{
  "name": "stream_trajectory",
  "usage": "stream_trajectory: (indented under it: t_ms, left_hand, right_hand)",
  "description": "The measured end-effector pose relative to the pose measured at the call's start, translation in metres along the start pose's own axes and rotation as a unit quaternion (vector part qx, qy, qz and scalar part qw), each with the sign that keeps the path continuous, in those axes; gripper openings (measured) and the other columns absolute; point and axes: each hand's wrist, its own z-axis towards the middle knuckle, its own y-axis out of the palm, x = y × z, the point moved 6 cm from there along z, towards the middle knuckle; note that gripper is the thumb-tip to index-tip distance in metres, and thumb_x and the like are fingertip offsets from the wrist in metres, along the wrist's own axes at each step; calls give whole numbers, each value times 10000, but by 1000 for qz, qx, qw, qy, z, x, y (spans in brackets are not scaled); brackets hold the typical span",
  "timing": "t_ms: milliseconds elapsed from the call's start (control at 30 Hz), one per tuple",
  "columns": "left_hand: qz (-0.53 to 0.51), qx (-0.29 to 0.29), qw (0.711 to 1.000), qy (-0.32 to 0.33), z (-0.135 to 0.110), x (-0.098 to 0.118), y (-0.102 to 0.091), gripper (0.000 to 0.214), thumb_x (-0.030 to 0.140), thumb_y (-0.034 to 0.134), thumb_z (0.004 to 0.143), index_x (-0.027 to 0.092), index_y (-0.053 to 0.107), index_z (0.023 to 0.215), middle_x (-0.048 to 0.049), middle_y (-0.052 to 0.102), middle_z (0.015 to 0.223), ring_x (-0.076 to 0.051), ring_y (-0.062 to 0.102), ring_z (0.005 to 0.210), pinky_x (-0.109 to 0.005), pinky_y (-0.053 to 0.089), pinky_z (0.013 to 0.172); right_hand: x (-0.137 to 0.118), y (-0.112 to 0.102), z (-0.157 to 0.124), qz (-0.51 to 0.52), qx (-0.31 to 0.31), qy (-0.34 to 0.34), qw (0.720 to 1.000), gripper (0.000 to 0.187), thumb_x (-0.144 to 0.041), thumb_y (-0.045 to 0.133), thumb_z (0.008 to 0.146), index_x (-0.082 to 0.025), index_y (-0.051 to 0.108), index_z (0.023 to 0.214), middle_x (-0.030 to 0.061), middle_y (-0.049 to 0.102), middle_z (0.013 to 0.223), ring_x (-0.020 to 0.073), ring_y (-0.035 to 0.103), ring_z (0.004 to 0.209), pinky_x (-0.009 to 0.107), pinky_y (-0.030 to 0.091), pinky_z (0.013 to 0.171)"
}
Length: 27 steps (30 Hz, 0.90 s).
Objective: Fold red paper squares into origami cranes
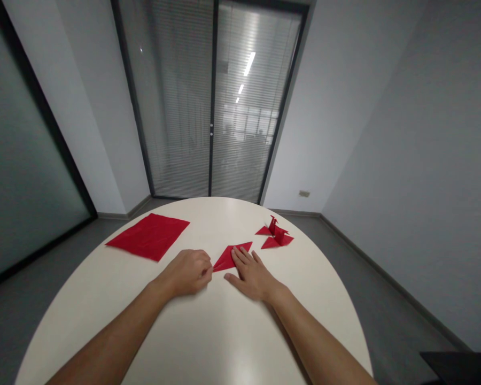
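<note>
A folded piece of red paper (225, 260) lies on the white table in front of me, its shape a slanted diamond. My left hand (193, 271) is closed, with thumb and fingers pinching the paper's near left corner. Flat on the paper's right part rests my right hand (251, 274), fingers stretched out and thumb spread to the side. Its fingers cover some of the paper. Beyond my right hand stand two folded red paper cranes (279, 237), close together. A larger sheet of red paper (150, 236) is spread out at the left.
The round white table (208, 342) has a curved edge on both sides and at the back. Behind it are glass doors with blinds (184, 117) and grey walls. A dark object (460, 361), perhaps part of a chair, shows at the lower right.
</note>
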Motion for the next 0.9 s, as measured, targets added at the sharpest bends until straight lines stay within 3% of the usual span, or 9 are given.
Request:
stream_trajectory:
  t_ms: [100, 200, 367, 600, 700, 900]
  left_hand:
    - [22, 53, 997, -51, 2, -5, -3, 369, 273, 424, 1006, 186, 716, 798, -73, 737, 836, -212, 681, 824, -313, 492, 764]
    - [-15, 92, 990, -102, 3, -8, 1, 284, 284, 455, 1021, 204, 718, 949, -53, 753, 1000, -208, 681, 954, -302, 488, 806]
    - [-33, 47, 994, -96, 6, -2, 21, 205, 224, 517, 997, 227, 722, 1012, -37, 753, 1040, -217, 656, 1012, -317, 489, 856]
    - [-12, 17, 997, -70, 8, -4, 32, 189, 146, 533, 958, 210, 707, 920, -48, 739, 1032, -222, 638, 1009, -324, 490, 846]
    - [-16, 14, 997, -78, 8, -5, 32, 202, 137, 518, 958, 211, 705, 935, -48, 739, 1005, -220, 639, 990, -323, 490, 836]
    - [-41, 21, 994, -100, 7, -7, 31, 212, 138, 535, 950, 228, 711, 1025, -44, 745, 1054, -220, 654, 1024, -328, 499, 871]
  right_hand:
    - [-1, -9, -1, -22, 40, -15, 999, 720, -604, 399, 1016, -118, 424, 1547, 198, 371, 1614, 350, 323, 1499, 562, 185, 1220]
    - [-8, -22, -2, -45, 86, -34, 995, 539, -510, 441, 1031, -140, 616, 1382, 184, 564, 1468, 321, 498, 1338, 504, 303, 1156]
    - [-16, -32, 0, -57, 106, -51, 991, 372, -340, 419, 1061, -202, 761, 1112, 108, 710, 1132, 235, 622, 1025, 375, 443, 957]
    - [-7, -28, 5, -10, 122, -27, 992, 251, -259, 540, 995, -217, 785, 958, 76, 725, 1042, 215, 644, 969, 325, 477, 857]
    - [-2, -26, 7, 44, 151, -28, 987, 181, -212, 595, 946, -203, 766, 1004, 84, 722, 1170, 227, 630, 1095, 335, 476, 960]
    - [5, -20, 10, 99, 167, -40, 980, 370, -169, 626, 890, -188, 682, 1256, 88, 730, 1210, 244, 627, 1146, 372, 458, 1043]
